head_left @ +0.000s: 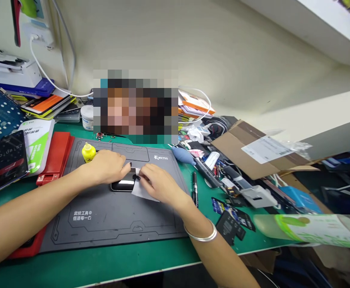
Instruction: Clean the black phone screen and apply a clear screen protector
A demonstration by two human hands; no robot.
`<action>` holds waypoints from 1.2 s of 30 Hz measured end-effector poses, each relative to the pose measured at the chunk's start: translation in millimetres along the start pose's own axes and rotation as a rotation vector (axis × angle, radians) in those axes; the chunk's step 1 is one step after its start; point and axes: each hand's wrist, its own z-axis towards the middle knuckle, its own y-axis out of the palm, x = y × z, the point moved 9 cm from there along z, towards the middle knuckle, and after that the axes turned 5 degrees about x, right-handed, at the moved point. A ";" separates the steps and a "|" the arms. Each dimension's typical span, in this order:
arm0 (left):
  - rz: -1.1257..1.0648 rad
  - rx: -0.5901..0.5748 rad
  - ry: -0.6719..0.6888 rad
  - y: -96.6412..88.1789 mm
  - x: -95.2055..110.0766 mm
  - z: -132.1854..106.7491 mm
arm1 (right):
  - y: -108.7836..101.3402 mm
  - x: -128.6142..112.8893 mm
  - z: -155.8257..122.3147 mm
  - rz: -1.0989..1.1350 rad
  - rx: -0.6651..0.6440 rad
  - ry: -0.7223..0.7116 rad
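A phone [122,185] with a dark, glossy face lies flat on a grey work mat [109,224]. My left hand [109,167] is curled over its far left edge, thumb at the glass, the other fingers partly hidden. Pinched in my right hand [158,180] is a thin white wipe [141,192], which covers the phone's right end and hangs down toward me. The fingertips of that hand are partly out of sight. Just beyond my left wrist stands a small yellow bottle [88,152].
A red hinged tool [54,154] runs along the mat's left side, beside a second phone [9,160]. To the right are a black pen [195,188], a blue air blower [182,155], loose black parts [227,226], a cardboard box [238,148] and a lying bottle [319,230].
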 end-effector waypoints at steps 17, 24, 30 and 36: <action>0.017 -0.027 0.004 -3.0 1.6 -1.2 | -6.6 3.6 -1.5 0.071 0.043 -0.004; 0.025 -0.043 0.005 -4.5 1.0 -1.7 | -2.4 6.9 -1.4 -0.050 -0.062 0.079; 0.019 -0.028 -0.001 -5.0 0.5 -1.8 | -2.4 17.7 1.4 -0.108 -0.044 0.142; 0.008 -0.024 0.013 -5.2 2.0 -1.6 | -3.0 11.4 -4.1 -0.121 -0.079 0.119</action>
